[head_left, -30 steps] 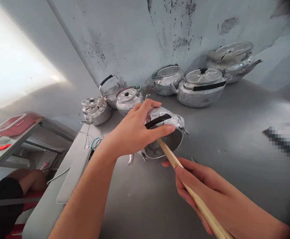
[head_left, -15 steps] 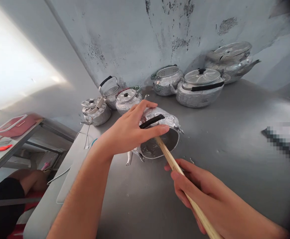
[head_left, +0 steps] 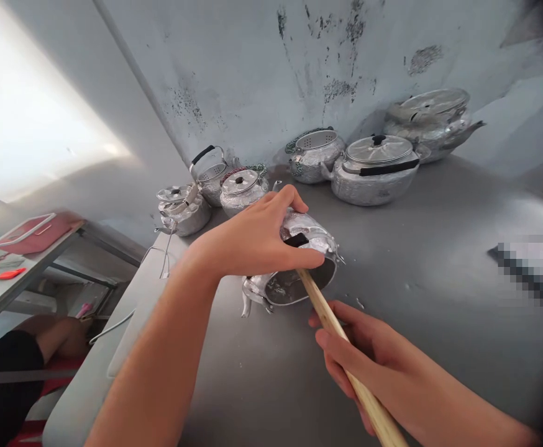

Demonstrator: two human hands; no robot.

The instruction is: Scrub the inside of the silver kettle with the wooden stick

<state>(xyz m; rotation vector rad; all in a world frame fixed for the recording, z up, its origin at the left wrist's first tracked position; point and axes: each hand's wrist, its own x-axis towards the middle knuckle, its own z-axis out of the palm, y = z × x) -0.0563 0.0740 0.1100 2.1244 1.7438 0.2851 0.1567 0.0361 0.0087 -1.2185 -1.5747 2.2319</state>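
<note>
Grey metal worktop (head_left: 439, 261). Tipped kettle (head_left: 309, 261) lies mid-surface on its side. Behind it by the wall: lidded kettle (head_left: 374, 167), four more kettles alongside. Small flecks (head_left: 359, 303) just right of it.

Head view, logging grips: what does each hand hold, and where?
Left hand grips the tipped kettle over its body; right hand holds the wooden stick mid-shaft.

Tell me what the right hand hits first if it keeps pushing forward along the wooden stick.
Probably the open mouth of the tipped kettle: the right hand points up the wooden stick, whose tip already sits inside it, under the left hand. Depth is unclear.
</note>
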